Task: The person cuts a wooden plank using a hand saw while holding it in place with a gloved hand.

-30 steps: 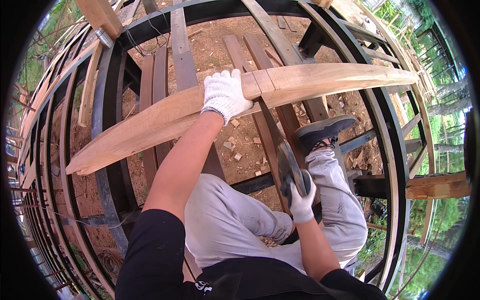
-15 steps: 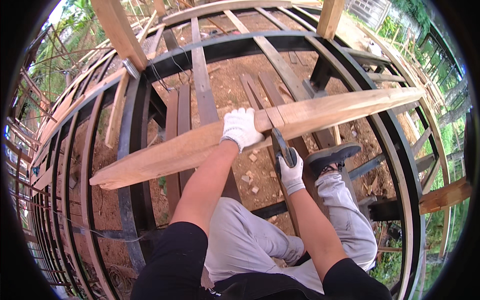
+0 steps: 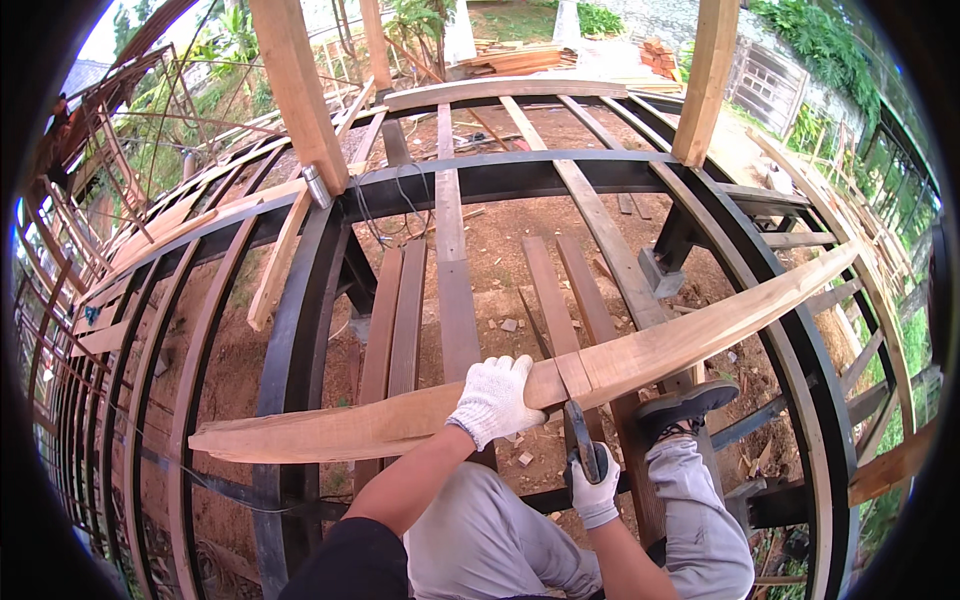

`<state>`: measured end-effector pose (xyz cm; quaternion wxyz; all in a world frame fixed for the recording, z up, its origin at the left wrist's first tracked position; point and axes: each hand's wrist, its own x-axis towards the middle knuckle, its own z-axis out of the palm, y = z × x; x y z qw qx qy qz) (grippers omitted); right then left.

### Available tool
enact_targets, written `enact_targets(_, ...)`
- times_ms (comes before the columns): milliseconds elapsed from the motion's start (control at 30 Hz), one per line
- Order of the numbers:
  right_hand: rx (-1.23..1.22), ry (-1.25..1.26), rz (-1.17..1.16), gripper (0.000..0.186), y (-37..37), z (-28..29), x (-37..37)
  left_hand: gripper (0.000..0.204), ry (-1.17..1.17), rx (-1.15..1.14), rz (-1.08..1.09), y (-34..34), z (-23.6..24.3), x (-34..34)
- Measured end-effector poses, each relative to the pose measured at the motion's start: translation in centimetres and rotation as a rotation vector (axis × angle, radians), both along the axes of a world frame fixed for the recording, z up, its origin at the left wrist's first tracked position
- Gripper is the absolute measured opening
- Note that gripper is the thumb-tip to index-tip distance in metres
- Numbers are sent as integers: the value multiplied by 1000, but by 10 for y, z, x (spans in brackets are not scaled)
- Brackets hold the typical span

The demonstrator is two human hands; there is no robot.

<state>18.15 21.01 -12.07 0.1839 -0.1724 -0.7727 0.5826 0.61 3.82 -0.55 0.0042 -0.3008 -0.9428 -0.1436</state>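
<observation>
A long, pale wooden beam (image 3: 690,343) lies crosswise in front of me, its left end rough and tapered. My left hand (image 3: 494,400), in a white knit glove, is closed over the beam left of its middle. In my gloved right hand (image 3: 597,492) is the dark handle of a handsaw (image 3: 578,437), on the near side of the beam. The saw stands at the beam's near edge beside a line across the wood. A thin dark strip beyond the far edge looks like the rest of its blade.
Black steel framing (image 3: 510,181) with wooden battens (image 3: 590,205) surrounds me above brown soil with wood scraps. Upright posts (image 3: 298,100) rise ahead. Brown planks (image 3: 382,330) lie below the beam. A metal flask (image 3: 316,187) stands by the left post. My shoe (image 3: 686,408) rests right of the saw.
The view has tilted up, so the beam and both hands sit lower in the picture and more of the yard shows. Both hands keep their hold.
</observation>
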Motion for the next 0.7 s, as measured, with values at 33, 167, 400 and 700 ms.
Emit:
enact_targets(33,58,1,15,15,-5,8,0,82,-6,1,2,-6,-1,3)
enact_targets(167,-129,80,43,12,2,0,-26,82,35,-3,-17,-8,9,-15)
enact_targets(400,-93,91,35,14,14,-21,-71,79,81,-83,72,14,-6,-29)
enact_targets(700,123,102,84,32,17,-3,158,85,171,-144,175,7,8,-49)
